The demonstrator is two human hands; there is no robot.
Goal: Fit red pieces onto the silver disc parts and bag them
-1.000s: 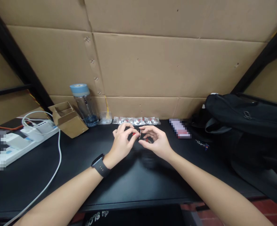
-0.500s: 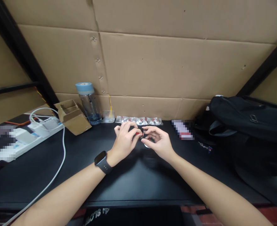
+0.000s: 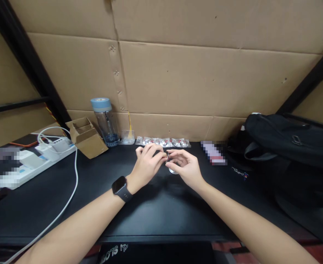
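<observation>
My left hand [image 3: 147, 165], with a black watch [image 3: 121, 186] on the wrist, has its thumb and fingers pinched at one side of a thin round disc [image 3: 167, 157]. The disc is seen nearly edge-on, so its faces are mostly out of sight. From the other side, my right hand [image 3: 186, 165] grips the disc's rim between thumb and bent fingers. Both hands are closed, just above the table. Under the right fingertips, a shiny silver-white round piece [image 3: 173, 171] lies on the black table [image 3: 161, 216], partly covered by the hand.
Several shiny round pieces with red in clear wrappers [image 3: 164, 142] line the back. To the left are a blue-lidded bottle [image 3: 105, 123], an opened cardboard box [image 3: 88, 141] and a power strip [image 3: 37, 165] with a white cable. A black backpack [image 3: 290, 146] and small chain [image 3: 240, 173] are on the right.
The red bit that showed at my left fingertips is now out of sight. The disc is turned more edge-on. The view has shifted slightly; both hands stay together.
</observation>
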